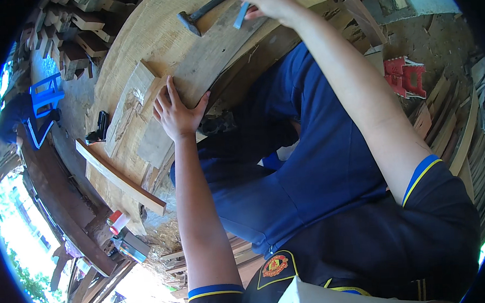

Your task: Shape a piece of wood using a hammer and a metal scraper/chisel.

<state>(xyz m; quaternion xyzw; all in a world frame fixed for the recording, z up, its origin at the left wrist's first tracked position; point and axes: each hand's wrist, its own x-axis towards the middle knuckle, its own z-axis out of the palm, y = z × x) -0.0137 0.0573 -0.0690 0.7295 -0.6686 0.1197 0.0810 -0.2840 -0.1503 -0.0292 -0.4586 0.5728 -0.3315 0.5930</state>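
Chisel, or at least a flat blue-grey blade that looks like one (pixel 242 14), is up near the top edge of the view, pinched between the thumb and curled fingers of the right hand (pixel 272 3). Its lower end points down at a long greyish plank (pixel 215 54), though I can't tell whether it's touching the wood. Left hand (pixel 176 114) is palm down with fingers spread and thumb stuck out wide, laid on that same plank and gripping nothing as far as I can see. Just left of the blade there's a hammer (pixel 208 8) lying with its head toward the left hand. All of that sits on a big pale wooden slab (pixel 132 42). Right beside the left fingers is a rough, splintery block (pixel 132 97), then a small black object (pixel 99 129) past it, and a narrow wooden strip (pixel 120 177) sticking out over the slab's near left edge. Further out you've got a blue chair (pixel 46 96) off to the left, stacked wood blocks (pixel 78 45) at upper left, and a red plastic stool (pixel 406 77) over on the right, near a heap of thin wood offcuts (pixel 444 119).
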